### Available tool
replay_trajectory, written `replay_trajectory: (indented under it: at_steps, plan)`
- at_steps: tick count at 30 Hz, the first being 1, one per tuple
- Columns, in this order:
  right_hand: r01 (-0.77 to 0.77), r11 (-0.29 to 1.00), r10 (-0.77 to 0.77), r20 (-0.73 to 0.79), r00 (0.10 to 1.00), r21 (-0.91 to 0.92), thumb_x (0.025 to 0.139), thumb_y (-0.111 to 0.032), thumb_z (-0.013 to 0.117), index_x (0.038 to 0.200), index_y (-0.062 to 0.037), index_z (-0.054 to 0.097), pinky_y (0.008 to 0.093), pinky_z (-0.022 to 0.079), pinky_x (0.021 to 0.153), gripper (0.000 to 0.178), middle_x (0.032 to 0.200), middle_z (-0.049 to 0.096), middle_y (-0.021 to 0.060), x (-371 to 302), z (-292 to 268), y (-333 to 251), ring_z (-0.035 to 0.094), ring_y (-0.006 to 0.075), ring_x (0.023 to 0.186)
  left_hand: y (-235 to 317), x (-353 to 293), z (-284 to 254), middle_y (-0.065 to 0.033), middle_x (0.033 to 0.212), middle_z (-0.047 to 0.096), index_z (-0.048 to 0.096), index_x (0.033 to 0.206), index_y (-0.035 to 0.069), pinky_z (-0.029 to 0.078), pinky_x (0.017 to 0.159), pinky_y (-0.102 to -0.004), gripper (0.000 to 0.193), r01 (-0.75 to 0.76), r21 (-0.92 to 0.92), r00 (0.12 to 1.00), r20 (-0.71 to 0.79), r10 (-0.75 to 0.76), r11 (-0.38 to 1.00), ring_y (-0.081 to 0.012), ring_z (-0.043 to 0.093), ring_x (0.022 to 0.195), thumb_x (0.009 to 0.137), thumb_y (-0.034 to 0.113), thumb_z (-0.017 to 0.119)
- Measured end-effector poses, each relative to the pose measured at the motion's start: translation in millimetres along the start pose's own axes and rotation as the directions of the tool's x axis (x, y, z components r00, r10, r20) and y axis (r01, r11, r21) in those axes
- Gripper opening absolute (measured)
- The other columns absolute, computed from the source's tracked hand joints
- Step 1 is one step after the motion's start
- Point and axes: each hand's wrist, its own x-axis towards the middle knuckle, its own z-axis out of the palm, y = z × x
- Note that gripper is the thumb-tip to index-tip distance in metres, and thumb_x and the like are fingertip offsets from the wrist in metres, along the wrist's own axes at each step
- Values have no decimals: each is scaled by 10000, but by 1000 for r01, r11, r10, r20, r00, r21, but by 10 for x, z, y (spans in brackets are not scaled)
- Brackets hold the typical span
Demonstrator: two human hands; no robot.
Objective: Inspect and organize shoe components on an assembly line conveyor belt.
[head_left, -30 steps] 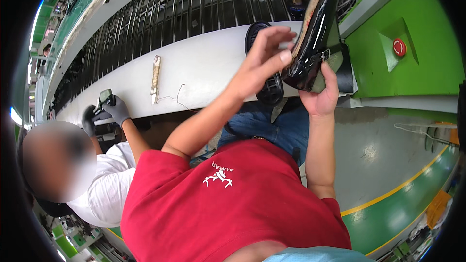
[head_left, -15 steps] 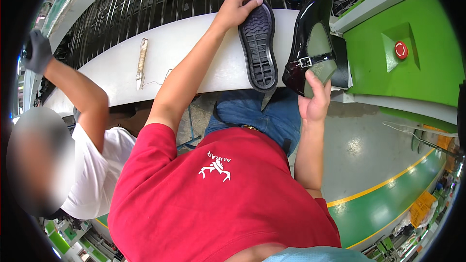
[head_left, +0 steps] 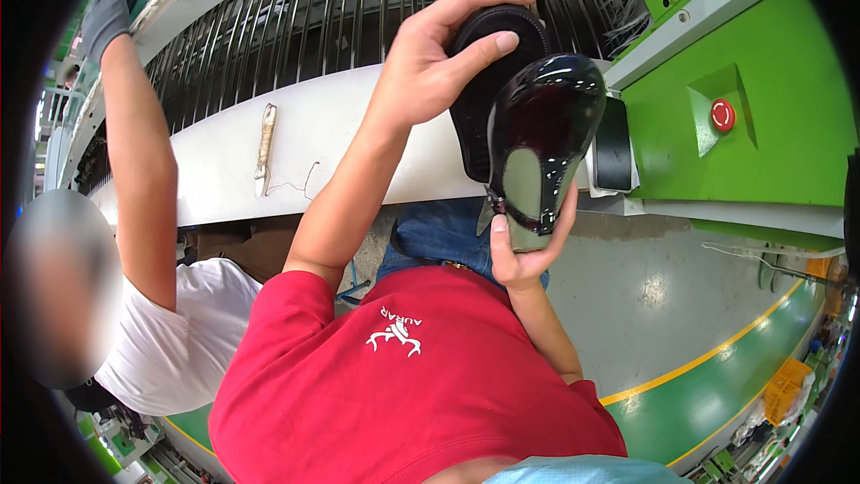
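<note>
My left hand (head_left: 434,58) is closed around the toe end of a black shoe sole (head_left: 471,130), thumb across one face and fingers behind it. At the heel, my right hand (head_left: 528,264) grips a glossy black strapped shoe (head_left: 564,99), its toe pointing away from me. A grey-green last (head_left: 522,177) fills the shoe and shows through its opening. The shoe is right beside the sole and overlaps part of it in the view; whether they touch I cannot tell. Both are held over the white work surface (head_left: 358,94).
A wrapped-handle knife-like tool (head_left: 266,148) and a dark thread (head_left: 309,181) lie on the white surface. Beyond runs a roller conveyor (head_left: 287,31). At right stand a black pad (head_left: 612,148) and a green machine with a red button (head_left: 723,115). A co-worker's gloved hand (head_left: 106,22) is at left.
The sole has been raised and turned, so its treaded underside no longer shows. My right hand has swung the shoe left, close against the sole. The co-worker's gloved hand has moved up and right.
</note>
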Motion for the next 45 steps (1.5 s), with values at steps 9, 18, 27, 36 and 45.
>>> replay_trajectory:
  at_steps: [9,18,27,36,45]
  plan:
    - [-68,998,67,43,997,10,887,-91,728,1686,98,201,397,476,1150,975,1611,424,248,-188,22,-61,529,315,1428,203,-186,40,-90,1227,775,707,1375,8,584,1005,-300,354,-41,52,999,-12,42,998,-139,722,1125,1022,16,721]
    - [-23,1000,23,77,997,-2,872,-95,724,1681,88,233,417,410,1203,964,1596,432,237,-247,22,-55,500,317,1449,263,-323,101,-113,1217,788,707,1375,-8,587,991,-294,324,-70,8,995,-76,70,998,-150,741,1110,1057,48,686]
    - [-7,999,11,98,995,-41,870,-126,733,1663,90,270,396,454,1125,944,1503,466,200,-176,64,-114,536,296,1342,345,-441,175,-152,1227,787,664,1406,-1,611,1001,-337,661,-117,-14,991,-65,116,993,-185,762,1094,820,93,955]
    - [24,999,-19,119,993,-44,855,-126,724,1656,96,279,401,462,1102,943,1452,473,198,-182,72,-106,546,305,1306,327,-470,192,-142,1194,798,673,1390,3,629,950,-334,662,-201,92,976,-68,208,975,-189,782,1039,802,93,964]
    - [-8,998,18,141,990,-67,845,-116,712,1662,92,277,399,490,1076,948,1439,478,198,-180,60,-108,562,299,1290,325,-476,195,-151,1194,794,678,1378,-5,638,954,-340,647,-176,89,978,-95,184,980,-192,782,1040,803,80,964]
